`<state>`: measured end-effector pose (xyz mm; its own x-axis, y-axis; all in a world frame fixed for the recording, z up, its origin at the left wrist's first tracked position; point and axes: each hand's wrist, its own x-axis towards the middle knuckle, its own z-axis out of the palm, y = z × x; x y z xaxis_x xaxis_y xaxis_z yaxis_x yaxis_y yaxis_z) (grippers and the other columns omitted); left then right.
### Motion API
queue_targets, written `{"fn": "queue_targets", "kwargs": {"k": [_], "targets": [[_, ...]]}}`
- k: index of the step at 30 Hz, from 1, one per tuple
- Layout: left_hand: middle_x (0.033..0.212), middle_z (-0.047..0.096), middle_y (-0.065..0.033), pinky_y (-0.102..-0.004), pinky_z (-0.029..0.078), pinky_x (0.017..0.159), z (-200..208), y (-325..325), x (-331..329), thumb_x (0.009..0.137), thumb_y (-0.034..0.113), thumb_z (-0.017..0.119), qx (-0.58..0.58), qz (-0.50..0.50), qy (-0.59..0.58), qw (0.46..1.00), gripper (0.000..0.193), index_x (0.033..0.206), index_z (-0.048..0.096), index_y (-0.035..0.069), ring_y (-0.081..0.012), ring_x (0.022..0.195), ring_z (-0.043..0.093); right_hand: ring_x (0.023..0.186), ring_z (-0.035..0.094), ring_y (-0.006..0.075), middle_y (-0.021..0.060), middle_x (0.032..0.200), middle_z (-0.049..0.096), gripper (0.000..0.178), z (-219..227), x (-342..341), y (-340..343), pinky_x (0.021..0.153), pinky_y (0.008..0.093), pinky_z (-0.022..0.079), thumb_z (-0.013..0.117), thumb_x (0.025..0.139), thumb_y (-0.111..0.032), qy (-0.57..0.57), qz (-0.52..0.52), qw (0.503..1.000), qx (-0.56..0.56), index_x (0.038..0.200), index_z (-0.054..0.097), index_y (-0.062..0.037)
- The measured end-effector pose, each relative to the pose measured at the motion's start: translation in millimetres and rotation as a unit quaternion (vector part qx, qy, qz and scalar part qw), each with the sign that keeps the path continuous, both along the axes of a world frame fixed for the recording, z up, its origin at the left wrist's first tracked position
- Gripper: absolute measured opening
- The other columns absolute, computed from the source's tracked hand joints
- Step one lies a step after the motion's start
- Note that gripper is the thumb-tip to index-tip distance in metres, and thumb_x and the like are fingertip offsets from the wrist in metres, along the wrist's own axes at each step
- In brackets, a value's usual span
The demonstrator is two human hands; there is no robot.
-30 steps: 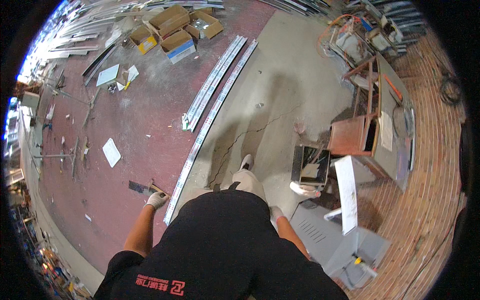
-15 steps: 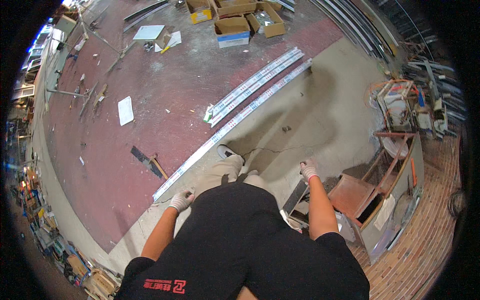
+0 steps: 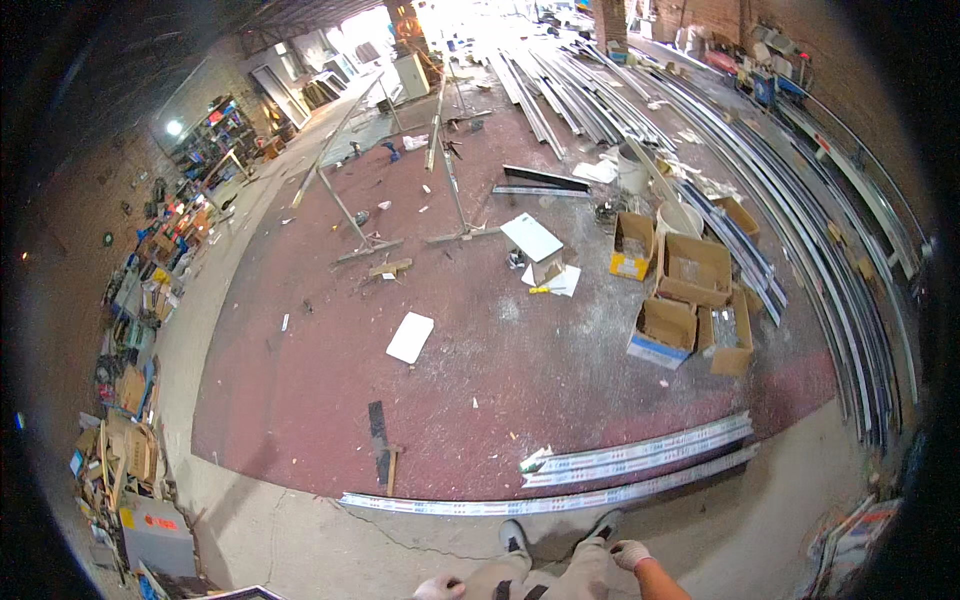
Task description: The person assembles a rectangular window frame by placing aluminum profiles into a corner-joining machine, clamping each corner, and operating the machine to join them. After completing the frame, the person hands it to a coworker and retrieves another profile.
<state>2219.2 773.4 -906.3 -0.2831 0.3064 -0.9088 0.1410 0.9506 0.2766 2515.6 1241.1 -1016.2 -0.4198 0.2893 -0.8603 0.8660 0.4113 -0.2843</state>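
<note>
My left hand (image 3: 440, 588), in a pale glove, hangs at the lower edge beside my left leg, partly cut off, its fingers loosely bent and empty. By my right leg, my right hand (image 3: 630, 555) in a light glove holds nothing, its fingers loosely curved. Just ahead of my shoes (image 3: 513, 537) lies a long strip (image 3: 550, 502) wrapped in white printed film. Two shorter wrapped strips (image 3: 640, 455) rest beyond its right half. Near its left end are a hammer (image 3: 392, 468) with a wooden handle and a dark flat bar (image 3: 378, 430). Neither hand touches them.
Cardboard boxes (image 3: 692, 268) stand on the red floor at right, beside long metal profiles (image 3: 800, 250). A white sheet (image 3: 410, 338) lies mid-floor. Farther off are metal trestles (image 3: 350, 215) and more profiles (image 3: 580, 95). Clutter (image 3: 130, 450) lines the left wall.
My view has tilted up from my body to the wide workshop floor. The strips and hammer now appear lower in view. Both hands remain empty, down by my legs.
</note>
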Motion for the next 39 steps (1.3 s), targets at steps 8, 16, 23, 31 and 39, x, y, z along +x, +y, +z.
{"fn": "queue_targets", "kwargs": {"k": [8, 16, 23, 31, 39], "targets": [[0.119, 0.072, -0.0239, -0.0522, 0.053, 0.101, 32.5, 66.9, 156.8, 0.091, 0.051, 0.074, 0.041, 0.031, 0.276, 0.96, 0.059, 0.131, 0.072, 0.007, -0.0432, 0.114, 0.066, 0.128, 0.067, 0.0345, 0.0157, 0.139, 0.071, 0.048, -97.0, -81.8, 115.2, 0.11, 0.0482, 0.052, 0.053, 0.1, -0.042, 0.114, 0.223, 0.964, 0.089, 0.131, 0.075, -0.013], [0.149, 0.052, -0.0259, -0.0584, 0.039, 0.118, 26.2, 134.1, 170.9, 0.085, 0.031, 0.082, 0.034, 0.035, 0.262, 0.964, 0.061, 0.135, 0.063, 0.002, -0.0489, 0.138, 0.046, 0.123, 0.068, 0.0376, 0.0186, 0.129, 0.073, 0.039, -207.3, -128.1, 137.8, 0.105, 0.0472, 0.055, 0.062, 0.097, -0.031, -0.012, 0.154, 0.988, -0.002, 0.13, 0.071, -0.0115], [0.146, 0.052, -0.022, -0.0603, 0.037, 0.118, 16.2, 132.2, 143.3, 0.075, 0.01, 0.077, -0.018, 0.027, 0.203, 0.979, 0.058, 0.132, 0.064, 0.002, -0.0486, 0.141, 0.044, 0.119, 0.07, 0.0324, 0.0138, 0.128, 0.072, 0.043, -359.8, -132.3, 111.5, 0.098, 0.046, 0.056, 0.069, 0.096, -0.04, -0.035, 0.331, 0.938, 0.099, 0.129, 0.068, -0.0123], [0.145, 0.048, -0.0275, -0.0653, 0.032, 0.116, 1.9, 132.5, 145.6, 0.093, 0.029, 0.069, -0.075, 0.04, 0.205, 0.975, 0.048, 0.131, 0.055, 0.002, -0.0511, 0.137, 0.044, 0.131, 0.057, 0.0303, 0.012, 0.144, 0.059, 0.092, -485.2, -165.7, 48.9, 0.118, 0.0531, 0.041, 0.084, 0.086, -0.036, 0.087, 0.427, 0.882, 0.179, 0.162, 0.039, -0.0098], [0.144, 0.047, -0.0285, -0.0656, 0.031, 0.115, 0.9, 134.4, 156.5, 0.094, 0.038, 0.071, -0.102, 0.067, 0.18, 0.976, 0.055, 0.133, 0.053, 0.002, -0.0507, 0.136, 0.043, 0.104, 0.072, 0.0296, 0.0123, 0.114, 0.069, 0.04, -521.4, -174.1, 39.8, 0.09, 0.0452, 0.057, 0.068, 0.091, -0.011, 0.102, 0.416, 0.883, 0.192, 0.13, 0.06, -0.0086]]}}
